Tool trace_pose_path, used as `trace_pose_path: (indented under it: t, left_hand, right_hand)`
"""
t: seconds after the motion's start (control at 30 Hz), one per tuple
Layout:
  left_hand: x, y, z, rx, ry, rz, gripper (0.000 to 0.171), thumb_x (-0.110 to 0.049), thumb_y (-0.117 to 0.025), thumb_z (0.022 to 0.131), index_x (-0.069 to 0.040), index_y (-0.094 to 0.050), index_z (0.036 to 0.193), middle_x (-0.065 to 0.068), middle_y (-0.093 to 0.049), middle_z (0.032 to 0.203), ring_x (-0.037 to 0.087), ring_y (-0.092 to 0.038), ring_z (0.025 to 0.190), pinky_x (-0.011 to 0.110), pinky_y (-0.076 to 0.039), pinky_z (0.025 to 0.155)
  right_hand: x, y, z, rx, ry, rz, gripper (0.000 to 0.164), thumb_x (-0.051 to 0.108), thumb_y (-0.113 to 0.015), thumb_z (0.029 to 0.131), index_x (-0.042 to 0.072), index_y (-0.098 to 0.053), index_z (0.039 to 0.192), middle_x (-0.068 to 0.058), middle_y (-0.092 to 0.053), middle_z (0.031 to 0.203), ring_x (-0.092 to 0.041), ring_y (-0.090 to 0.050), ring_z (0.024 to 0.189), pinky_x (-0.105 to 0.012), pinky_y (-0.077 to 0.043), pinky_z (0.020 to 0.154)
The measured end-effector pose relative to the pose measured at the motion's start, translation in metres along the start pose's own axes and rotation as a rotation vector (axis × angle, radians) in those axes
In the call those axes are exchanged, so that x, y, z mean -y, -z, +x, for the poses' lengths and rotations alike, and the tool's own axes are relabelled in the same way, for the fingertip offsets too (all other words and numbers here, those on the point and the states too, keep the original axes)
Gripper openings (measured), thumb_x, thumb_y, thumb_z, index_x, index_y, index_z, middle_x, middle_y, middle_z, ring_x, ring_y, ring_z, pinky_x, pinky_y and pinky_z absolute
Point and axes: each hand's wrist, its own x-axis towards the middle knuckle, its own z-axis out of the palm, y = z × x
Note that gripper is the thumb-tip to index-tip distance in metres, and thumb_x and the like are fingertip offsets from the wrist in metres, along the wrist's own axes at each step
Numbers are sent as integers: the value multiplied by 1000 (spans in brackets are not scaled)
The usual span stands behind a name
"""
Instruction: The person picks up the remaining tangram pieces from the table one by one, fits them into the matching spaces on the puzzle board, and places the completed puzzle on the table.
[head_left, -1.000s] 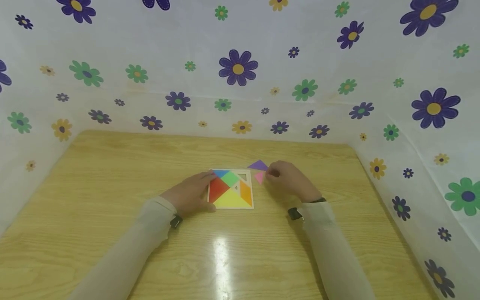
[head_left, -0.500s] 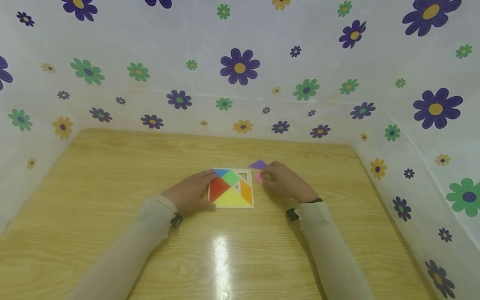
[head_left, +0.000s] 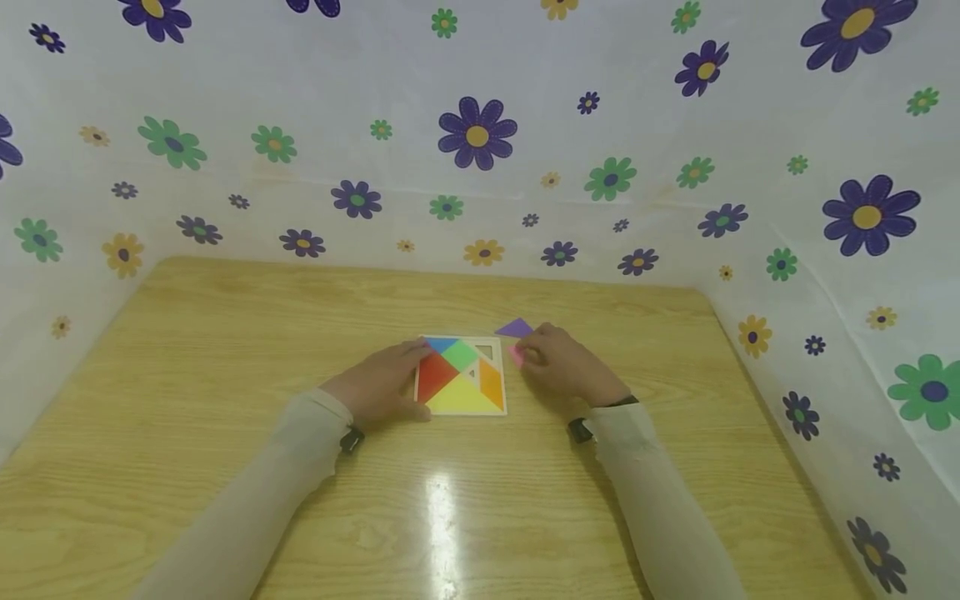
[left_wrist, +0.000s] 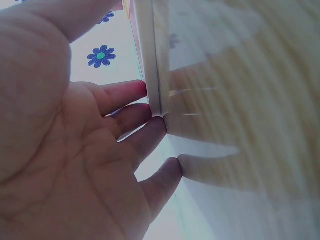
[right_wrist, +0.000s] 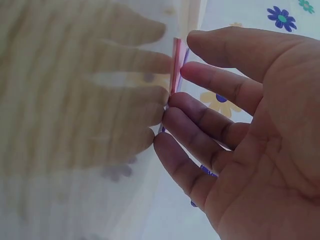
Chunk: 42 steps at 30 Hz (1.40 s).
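On the wooden table [head_left: 360,517], the loose-fingered left hand [head_left: 375,387] touches the board [head_left: 496,343] at nine o'clock (maybe steadying it), loose-fingered right hand [head_left: 564,363] the pink piece [head_left: 515,357] at two.

The flat square puzzle tray [head_left: 497,355] is cream-framed, bright with a blue piece [head_left: 441,344], a green square [head_left: 461,356], a red triangle [head_left: 435,377], a yellow triangle [head_left: 465,402] and an orange parallelogram [head_left: 492,385]. I see a flat purple triangle [head_left: 513,329] too, and a flat pink piece [head_left: 514,357]. The wooden desk [head_left: 300,308] is honey-yellow, streakily grained; white sheeting [head_left: 300,92] is scattered with purple, green and yellow flowers [head_left: 477,136].
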Motion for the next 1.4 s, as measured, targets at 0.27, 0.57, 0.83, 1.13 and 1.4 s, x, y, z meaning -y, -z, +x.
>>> trace_pose_path:
  t: [0.27,0.57,0.83,1.13,1.4]
  left_hand:
    - [1,0,0,-9,-6,4,100,-47,-78,88,-7,-27,164,11,-22,171,32,-22,157,47,-22,127]
    - [0,-2,1,-24,-1,-33,97,-43,-81,86,-10,-30,163,10,-31,168,31,-30,154,46,-26,126]
    - [2,-3,1,-2,40,-14,102,-48,-78,87,-11,-24,165,6,-22,172,29,-22,157,44,-23,127]
    - [1,-2,1,-15,26,-4,101,-47,-78,86,-8,-27,164,8,-24,171,30,-24,157,44,-23,127]
    - [2,-1,0,-16,14,4,100,-47,-78,87,-7,-27,164,10,-24,171,32,-25,156,46,-23,127]
  right_hand:
    - [5,-3,0,-13,-30,-47,40,16,-65,98,5,-65,136,-19,-59,124,-30,-56,106,-49,-53,96]
    - [6,-4,-2,-12,-34,-44,40,15,-66,98,7,-66,138,-22,-58,126,-34,-56,110,-51,-53,98]
    - [6,-5,2,-9,-80,-50,26,16,-65,99,4,-69,122,-15,-59,118,-29,-54,104,-43,-51,90]
    - [9,-3,0,2,-176,-68,23,19,-67,98,3,-67,114,-15,-59,114,-30,-54,103,-46,-52,94]
    - [7,-1,0,36,-285,90,32,20,-68,98,1,-63,124,-13,-66,112,-29,-59,101,-46,-54,95]
